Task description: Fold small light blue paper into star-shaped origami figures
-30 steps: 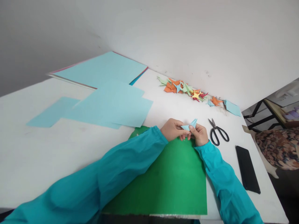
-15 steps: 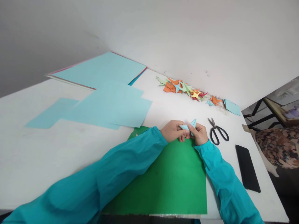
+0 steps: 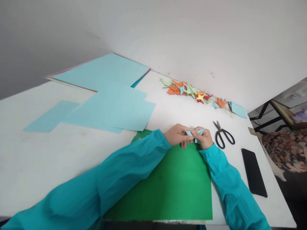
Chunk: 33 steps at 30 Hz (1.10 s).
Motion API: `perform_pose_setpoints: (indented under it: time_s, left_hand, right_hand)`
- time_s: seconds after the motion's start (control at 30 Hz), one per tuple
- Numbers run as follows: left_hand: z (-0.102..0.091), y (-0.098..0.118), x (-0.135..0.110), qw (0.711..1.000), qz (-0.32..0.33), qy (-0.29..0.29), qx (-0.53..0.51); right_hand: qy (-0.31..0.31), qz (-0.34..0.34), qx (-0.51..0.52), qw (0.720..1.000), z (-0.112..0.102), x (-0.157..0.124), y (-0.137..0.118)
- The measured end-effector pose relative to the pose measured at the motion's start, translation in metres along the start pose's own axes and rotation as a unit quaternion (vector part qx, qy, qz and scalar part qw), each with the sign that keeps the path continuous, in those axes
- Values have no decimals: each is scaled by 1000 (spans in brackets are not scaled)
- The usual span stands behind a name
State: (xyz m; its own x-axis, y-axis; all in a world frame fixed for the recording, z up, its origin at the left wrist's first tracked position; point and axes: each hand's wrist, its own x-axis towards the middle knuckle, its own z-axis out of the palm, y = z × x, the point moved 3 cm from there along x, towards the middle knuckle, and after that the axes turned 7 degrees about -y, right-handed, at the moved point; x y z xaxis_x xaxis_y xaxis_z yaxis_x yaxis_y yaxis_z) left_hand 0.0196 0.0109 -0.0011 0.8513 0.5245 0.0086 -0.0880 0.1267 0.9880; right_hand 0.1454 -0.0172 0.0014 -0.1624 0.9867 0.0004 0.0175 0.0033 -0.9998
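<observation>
Fingers [image 3: 186, 138] of both hands pinching folded paper [image 3: 200, 131]: left hand [image 3: 176, 135] gripping one tapered end, right hand [image 3: 204, 138] pressing thumb over middle. Folded paper showing pale blue, crisp-creased, sharp-pointed; hovering above far part of smooth green mat [image 3: 177, 185]. Metal scissors [image 3: 221, 131], black loop handles, lying slightly parted beside right hand on white counter [image 3: 43, 163]. Flat pale-blue sheets [image 3: 112, 107] overlapping at left; multicoloured folded pieces [image 3: 190, 90], angular, star-pointed, clustering along wall [image 3: 203, 41].

Small light blue folded paper [image 3: 200, 131], narrow pointed ends to either side, short flap angled downward, middle partly covered, pinched between left hand [image 3: 177, 135] and right hand [image 3: 205, 139].
</observation>
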Motion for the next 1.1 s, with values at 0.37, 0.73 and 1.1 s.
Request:
perform_pose_setpoints:
  time_s: [0.37,0.73,1.1]
  left_hand:
    - [0,1,0,999,31,16,12]
    - [-5,3,2,996,18,68,-51]
    - [-3,8,-1,992,66,109,0]
  right_hand:
    - [19,-4,-22,1000,1,1,0]
    - [18,18,24,999,-2,1,4]
    - [24,49,40,998,0,1,5]
